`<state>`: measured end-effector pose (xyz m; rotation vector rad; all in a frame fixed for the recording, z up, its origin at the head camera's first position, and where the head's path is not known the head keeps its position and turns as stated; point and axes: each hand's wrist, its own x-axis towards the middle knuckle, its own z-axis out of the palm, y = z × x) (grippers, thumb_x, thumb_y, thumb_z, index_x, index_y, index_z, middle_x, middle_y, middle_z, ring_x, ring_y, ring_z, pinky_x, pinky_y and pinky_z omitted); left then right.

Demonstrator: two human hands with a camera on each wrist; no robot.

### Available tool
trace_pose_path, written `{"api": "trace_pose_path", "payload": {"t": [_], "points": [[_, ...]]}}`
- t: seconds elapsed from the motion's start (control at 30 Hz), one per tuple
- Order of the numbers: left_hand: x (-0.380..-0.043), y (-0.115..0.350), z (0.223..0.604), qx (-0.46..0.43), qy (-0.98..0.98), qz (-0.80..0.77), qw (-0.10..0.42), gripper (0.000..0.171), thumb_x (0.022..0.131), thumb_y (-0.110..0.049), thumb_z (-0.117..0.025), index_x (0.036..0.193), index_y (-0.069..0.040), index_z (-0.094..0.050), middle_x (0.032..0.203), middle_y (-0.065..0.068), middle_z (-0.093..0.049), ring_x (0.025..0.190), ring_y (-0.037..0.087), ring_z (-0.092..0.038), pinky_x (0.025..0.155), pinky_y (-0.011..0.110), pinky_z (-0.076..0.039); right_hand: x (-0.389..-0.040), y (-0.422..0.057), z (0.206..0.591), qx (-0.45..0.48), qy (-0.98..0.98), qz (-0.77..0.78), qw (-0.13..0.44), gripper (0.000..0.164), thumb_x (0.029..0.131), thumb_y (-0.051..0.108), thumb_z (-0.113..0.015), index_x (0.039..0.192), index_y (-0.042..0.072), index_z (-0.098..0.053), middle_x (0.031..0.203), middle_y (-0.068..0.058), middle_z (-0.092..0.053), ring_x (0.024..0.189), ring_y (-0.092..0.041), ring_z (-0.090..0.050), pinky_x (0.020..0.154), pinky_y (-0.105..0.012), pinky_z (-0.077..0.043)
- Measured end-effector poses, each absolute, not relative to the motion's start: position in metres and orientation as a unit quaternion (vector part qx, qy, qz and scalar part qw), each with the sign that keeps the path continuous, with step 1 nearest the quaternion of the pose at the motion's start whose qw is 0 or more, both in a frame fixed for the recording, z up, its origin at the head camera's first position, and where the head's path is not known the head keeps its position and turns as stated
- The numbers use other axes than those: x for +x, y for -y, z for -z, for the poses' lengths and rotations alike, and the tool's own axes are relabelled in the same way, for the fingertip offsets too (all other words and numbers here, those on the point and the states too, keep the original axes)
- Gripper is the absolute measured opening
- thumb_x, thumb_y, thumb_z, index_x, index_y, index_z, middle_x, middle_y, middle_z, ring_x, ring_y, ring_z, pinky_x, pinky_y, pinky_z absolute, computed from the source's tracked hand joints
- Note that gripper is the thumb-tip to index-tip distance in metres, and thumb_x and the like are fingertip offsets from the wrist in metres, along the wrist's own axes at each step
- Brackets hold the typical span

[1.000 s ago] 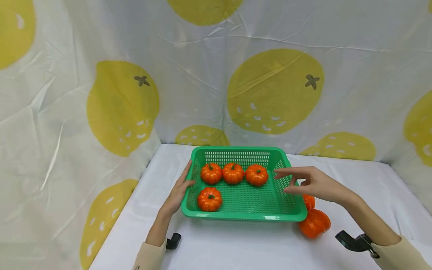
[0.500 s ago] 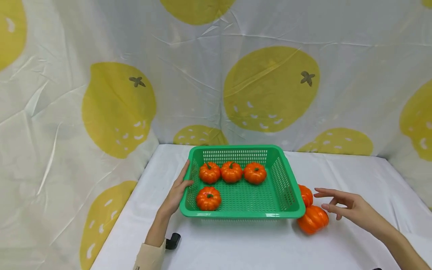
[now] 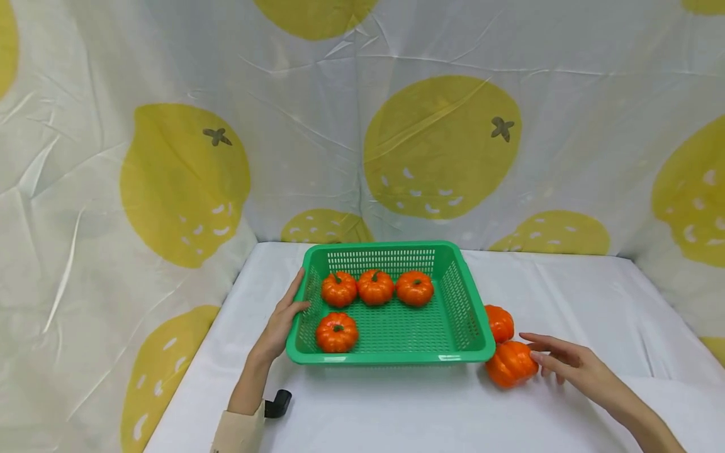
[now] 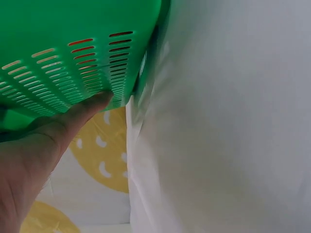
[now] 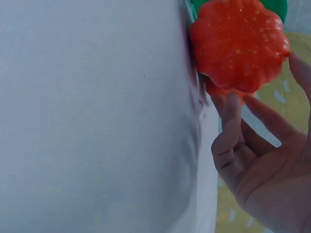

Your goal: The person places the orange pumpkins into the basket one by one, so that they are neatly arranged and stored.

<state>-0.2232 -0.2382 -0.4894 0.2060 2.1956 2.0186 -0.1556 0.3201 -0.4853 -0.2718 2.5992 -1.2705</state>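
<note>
A green plastic basket holds several small orange pumpkins. My left hand grips its left rim, thumb over the edge and fingers along the outside wall. In the left wrist view a finger lies against the slotted wall. Outside the basket's right front corner, a pumpkin lies on its side, with another pumpkin just behind it. My right hand is at the front one's right side, thumb tip at its surface, fingers loosely bent. In the right wrist view this pumpkin appears just beyond the fingertips.
A white cloth covers the table. Behind and to the left hang white curtains with a yellow lemon print. A black wrist camera mount sticks out at the left cuff.
My right hand has moved from above the basket's right side, out to the right and down to the front loose pumpkin. The left hand stays on the rim; the view has shifted slightly.
</note>
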Motion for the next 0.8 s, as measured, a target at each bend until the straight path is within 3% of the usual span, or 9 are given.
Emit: {"api": "trace_pose_path", "payload": {"t": [0.07,0.27,0.6,0.8], "points": [[-0.224,0.239,0.489,0.069,-0.73,-0.675,0.079,0.073,0.105,-0.012,-0.04,0.168,-0.032,-0.011,0.177,-0.001,0.0,0.163,0.03,0.001,0.128,0.058,-0.009,-0.156,-0.32,0.484,-0.073,-0.886,0.436,0.142,0.048,0.109,0.028,-0.051,0.151,0.004,-0.049,0.088,-0.005,-0.068,0.081,-0.016,-0.061,0.064,-0.027,-0.05],[-0.225,0.239,0.489,0.065,-0.724,-0.681,0.088,0.072,0.105,-0.013,-0.04,0.167,-0.036,-0.011,0.176,-0.004,-0.001,0.162,0.028,-0.003,0.127,0.056,-0.013,-0.156,-0.319,0.48,-0.044,-0.883,0.428,0.187,0.057,0.109,0.035,-0.048,0.152,-0.003,-0.044,0.093,-0.004,-0.072,0.083,-0.015,-0.063,0.066,-0.027,-0.051],[-0.227,0.234,0.489,0.075,-0.721,-0.683,0.09,0.073,0.104,-0.014,-0.041,0.168,-0.033,-0.009,0.177,0.0,0.001,0.162,0.032,0.0,0.127,0.058,-0.01,-0.152,-0.312,0.476,-0.015,-0.89,0.419,0.18,0.058,0.107,0.036,-0.054,0.149,-0.003,-0.047,0.09,-0.005,-0.073,0.077,-0.014,-0.064,0.061,-0.027,-0.048],[-0.225,0.239,0.493,0.069,-0.728,-0.677,0.088,0.073,0.105,-0.014,-0.04,0.168,-0.034,-0.008,0.176,-0.004,0.002,0.163,0.029,0.004,0.128,0.058,-0.008,-0.153,-0.309,0.476,-0.011,-0.898,0.41,0.163,0.057,0.104,0.035,-0.06,0.147,-0.001,-0.052,0.095,0.001,-0.071,0.075,-0.013,-0.06,0.062,-0.026,-0.045]]}}
